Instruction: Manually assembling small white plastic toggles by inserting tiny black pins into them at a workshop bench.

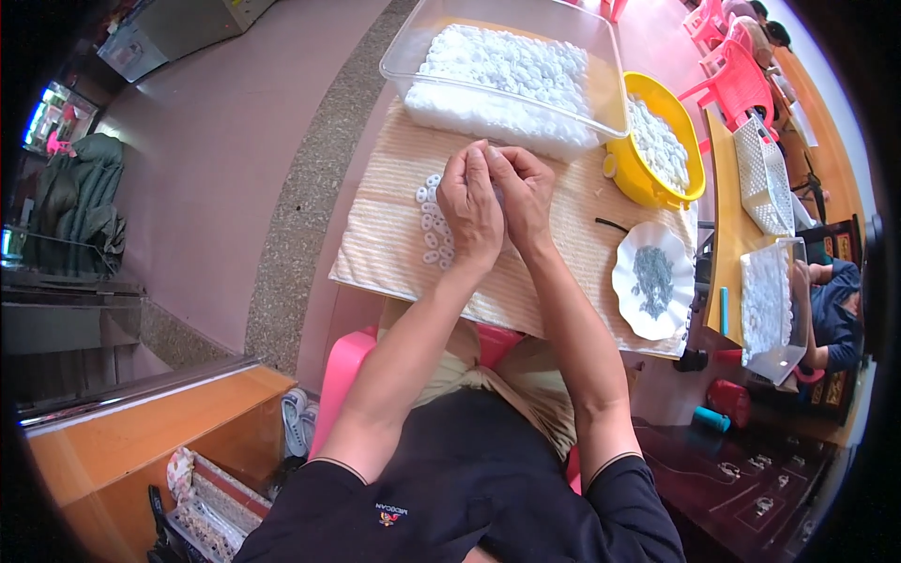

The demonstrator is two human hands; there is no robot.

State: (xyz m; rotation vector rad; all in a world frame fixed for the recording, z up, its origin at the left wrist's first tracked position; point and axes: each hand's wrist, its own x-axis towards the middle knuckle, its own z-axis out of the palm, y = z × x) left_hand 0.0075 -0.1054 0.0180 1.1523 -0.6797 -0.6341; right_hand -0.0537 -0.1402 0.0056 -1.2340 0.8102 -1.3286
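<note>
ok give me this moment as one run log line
left hand + right hand: fingertips together over striped mat, grip contents hidden | small white rings beside left hand | clear bin behind

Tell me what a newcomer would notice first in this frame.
The two hands, left hand and right hand, meet fingertip to fingertip over a striped mat. Behind them sits a clear bin heaped with small white pieces, with a yellow bowl of them at its right.
</note>
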